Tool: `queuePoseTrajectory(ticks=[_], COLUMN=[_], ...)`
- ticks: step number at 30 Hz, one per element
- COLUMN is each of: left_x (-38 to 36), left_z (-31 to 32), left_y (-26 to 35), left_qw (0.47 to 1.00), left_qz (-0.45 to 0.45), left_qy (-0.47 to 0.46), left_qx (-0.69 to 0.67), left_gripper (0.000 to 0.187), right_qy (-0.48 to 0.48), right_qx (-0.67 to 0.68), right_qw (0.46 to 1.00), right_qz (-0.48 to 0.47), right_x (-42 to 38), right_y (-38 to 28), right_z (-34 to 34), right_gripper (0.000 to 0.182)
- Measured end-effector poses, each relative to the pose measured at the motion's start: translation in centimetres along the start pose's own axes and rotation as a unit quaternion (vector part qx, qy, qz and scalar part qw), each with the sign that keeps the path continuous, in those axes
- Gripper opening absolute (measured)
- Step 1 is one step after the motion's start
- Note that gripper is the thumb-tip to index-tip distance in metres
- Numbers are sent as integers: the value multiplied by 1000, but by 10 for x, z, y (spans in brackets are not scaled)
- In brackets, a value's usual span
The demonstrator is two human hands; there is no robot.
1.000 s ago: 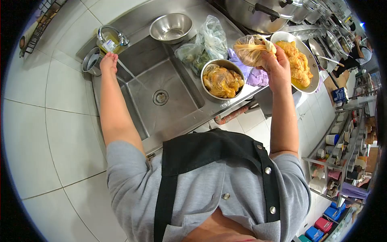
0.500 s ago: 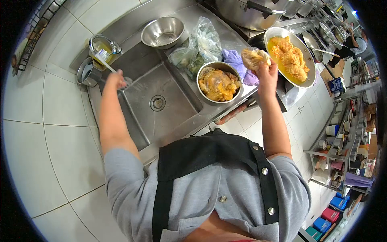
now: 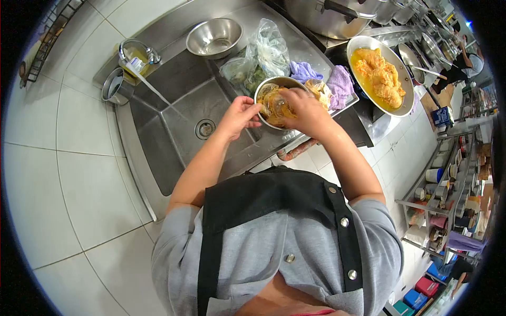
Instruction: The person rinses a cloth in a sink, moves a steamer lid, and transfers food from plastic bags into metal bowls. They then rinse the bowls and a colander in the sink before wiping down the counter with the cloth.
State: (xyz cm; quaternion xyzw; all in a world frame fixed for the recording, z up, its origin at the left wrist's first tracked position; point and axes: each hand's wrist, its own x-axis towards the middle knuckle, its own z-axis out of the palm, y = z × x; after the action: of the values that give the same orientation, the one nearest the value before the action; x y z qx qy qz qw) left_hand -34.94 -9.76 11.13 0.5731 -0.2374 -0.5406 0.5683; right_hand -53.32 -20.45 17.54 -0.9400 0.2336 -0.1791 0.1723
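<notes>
A round steel bowl (image 3: pixel 259 112) on the sink's edge holds orange-yellow food (image 3: pixel 273 105) with clear plastic (image 3: pixel 281 101) over it. Into this bowl reaches my right hand (image 3: pixel 304 109), its fingers curled on the plastic bag and the fingertips hidden. At the bowl's left side is my left hand (image 3: pixel 241 117), fingers apart and loosely bent, fingertips right at the rim. A pale bundle wrapped in plastic (image 3: pixel 320 94) lies against the bowl's right side, close to my right forearm. Purple cloths (image 3: pixel 341 88) lie beyond it.
Water runs from the faucet (image 3: pixel 153 56) into the steel sink (image 3: pixel 174 142). An empty steel bowl (image 3: pixel 213 39) and filled plastic bags (image 3: pixel 266 50) stand behind. To the right, a pan (image 3: pixel 407 79) holds yellow battered pieces; a large pot (image 3: pixel 311 21) is at the back.
My left hand has moved from the running water to the bowl's rim. My right hand has let go of the wrapped bundle beside the bowl and moved left into the bowl.
</notes>
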Motion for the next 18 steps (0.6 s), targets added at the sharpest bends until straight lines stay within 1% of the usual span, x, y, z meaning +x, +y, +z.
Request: queuePoseTrajectory(ticks=[1,3,4,5,7,8,9,11,12,13,14,15,16,18], left_x=[0,1,1,0,1,-1,-1,2,3,4,4,4,3,3], left_z=[5,11,11,11,10,11,10,8,7,7,6,6,6,7], left_y=[-1,-1,1,2,4,6,4,0,0,0,0,1,1,2], left_qw=[1000,1000,999,1000,999,999,999,999,999,998,997,997,998,999], left_qz=[3,20,32,31,26,19,19,12,13,12,12,12,2,-7], left_qy=[2,4,2,3,-37,-43,-41,-34,-32,-47,-62,-61,-49,-39], left_qx=[-2,-11,4,3,-17,-18,-21,-28,-30,-32,-34,-35,-34,-32], left_gripper=[39,37,45,45,56,61,61,59,59,58,57,57,56,55], right_qy=[-1,-89,-33,-35,-43,-24,-26,-62,-37,-39,-17,6,5,55], right_qx=[-1,-113,-124,-123,-53,20,20,52,58,58,51,44,44,39], right_qw=[1000,989,992,992,996,999,999,995,997,997,998,998,998,998], right_qz=[-4,46,17,17,50,41,40,57,42,40,42,43,43,18], right_x=[4,17,20,25,35,38,42,52,56,58,61,64,66,67], right_y=[-2,5,18,23,29,32,33,32,29,26,19,11,4,-9], right_z=[6,22,35,33,24,17,10,-3,-8,-16,-29,-42,-55,-82], right_gripper=[47,41,34,34,26,17,17,14,13,13,13,12,12,13])
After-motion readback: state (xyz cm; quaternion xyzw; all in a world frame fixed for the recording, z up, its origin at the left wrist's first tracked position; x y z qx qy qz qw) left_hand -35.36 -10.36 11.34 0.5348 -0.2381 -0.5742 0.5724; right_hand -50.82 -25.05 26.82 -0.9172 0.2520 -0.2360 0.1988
